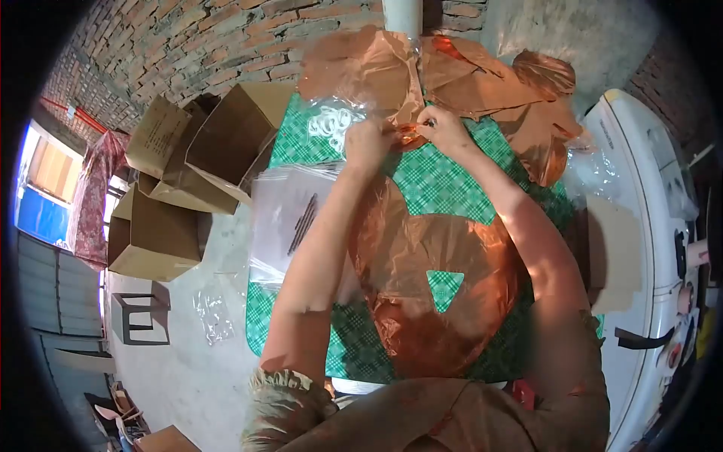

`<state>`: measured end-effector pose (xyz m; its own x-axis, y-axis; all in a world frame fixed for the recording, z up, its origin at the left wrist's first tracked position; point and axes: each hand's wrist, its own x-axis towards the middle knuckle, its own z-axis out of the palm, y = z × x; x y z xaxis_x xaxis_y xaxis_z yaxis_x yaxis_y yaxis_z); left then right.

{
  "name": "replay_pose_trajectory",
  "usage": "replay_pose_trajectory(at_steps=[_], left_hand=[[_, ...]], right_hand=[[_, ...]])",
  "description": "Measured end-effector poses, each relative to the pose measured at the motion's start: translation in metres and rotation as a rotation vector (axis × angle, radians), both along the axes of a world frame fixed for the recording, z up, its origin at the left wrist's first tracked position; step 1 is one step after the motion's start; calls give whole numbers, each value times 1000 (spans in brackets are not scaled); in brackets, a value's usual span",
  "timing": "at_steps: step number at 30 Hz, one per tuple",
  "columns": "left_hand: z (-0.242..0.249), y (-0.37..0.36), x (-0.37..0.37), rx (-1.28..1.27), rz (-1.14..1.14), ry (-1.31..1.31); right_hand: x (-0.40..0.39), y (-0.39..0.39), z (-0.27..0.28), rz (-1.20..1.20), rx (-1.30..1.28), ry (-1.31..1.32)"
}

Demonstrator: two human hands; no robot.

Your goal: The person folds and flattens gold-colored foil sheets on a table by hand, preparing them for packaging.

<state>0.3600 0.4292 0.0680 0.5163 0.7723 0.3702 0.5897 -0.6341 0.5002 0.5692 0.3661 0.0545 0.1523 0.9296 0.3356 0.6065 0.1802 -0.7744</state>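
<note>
A large, flat, shiny orange foil piece (392,316) with a triangular hole lies on the green checked tablecloth (444,177) in front of me. At the far part of the table, my left hand (369,143) is closed on a crumpled bit of orange foil (409,135). From the other side my right hand (446,130) pinches the same bit, fingertips close to the left ones. More orange foil pieces (361,68) lie spread behind my hands. White rings or loops in clear plastic (331,123) sit just left of my left hand.
A stack of clear plastic bags (275,218) with dark print lies at the table's left. Open cardboard boxes (233,135) stand on the floor to the left, near a small frame-like stand (139,318). A white appliance or cabinet (629,173) borders the right side.
</note>
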Motion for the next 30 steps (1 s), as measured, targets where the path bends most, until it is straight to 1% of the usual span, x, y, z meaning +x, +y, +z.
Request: replay_pose_trajectory(at_steps=[2,5,7,10,13,16,19,22,23,25,26,30], left_hand=[[4,0,-1,-12,-27,-33],[-1,8,3,-37,12,10],[2,6,4,-27,18,-28],[1,6,3,-60,15,-53],[6,4,2,-69,24,-5],[3,6,1,-53,24,3],[5,4,1,-61,35,5],[10,2,0,-103,44,-16],[11,2,0,-121,44,-28],[8,6,0,-71,37,1],[6,7,0,-46,34,17],[5,9,0,-79,32,1]], right_hand=[[-1,0,-3,21,24,28],[-3,4,-2,35,25,103],[-6,4,-3,37,28,118],[-9,1,-2,-94,234,2],[-12,-11,3,-232,230,-86],[-10,-23,8,-163,57,-161],[-12,-18,-7,-148,209,-206],[-17,-15,-5,-192,170,-74],[-16,-15,0,-177,145,-100],[-15,-15,4,-147,88,-150],[-16,-15,3,-142,87,-147],[-9,-6,0,-108,79,-161]])
